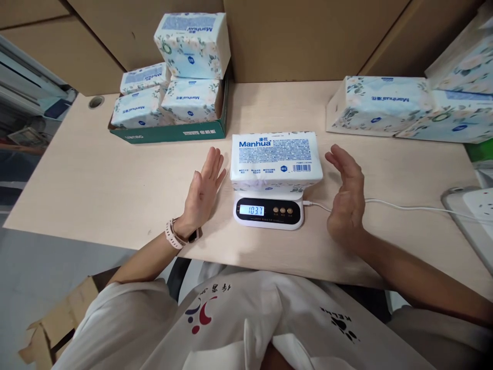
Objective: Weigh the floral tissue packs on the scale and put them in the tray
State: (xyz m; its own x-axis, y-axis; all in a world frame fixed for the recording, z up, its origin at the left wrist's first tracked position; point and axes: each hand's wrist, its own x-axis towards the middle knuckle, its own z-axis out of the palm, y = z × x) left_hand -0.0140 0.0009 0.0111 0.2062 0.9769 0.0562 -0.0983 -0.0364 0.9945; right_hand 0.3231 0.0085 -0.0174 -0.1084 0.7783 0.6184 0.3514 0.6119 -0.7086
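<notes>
While the tissue pack (275, 159) rests on the lit scale (269, 220) on the tabletop (115, 190), our left hand (203, 190) and right hand (347, 198) flank it, grip apart and empty, so we judge this a weighing step, where lifting calls for both hands closing in evenly.

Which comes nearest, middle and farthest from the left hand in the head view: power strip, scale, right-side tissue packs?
1. Scale, just right of the left hand.
2. Right-side tissue packs, back right.
3. Power strip, far right.
</notes>
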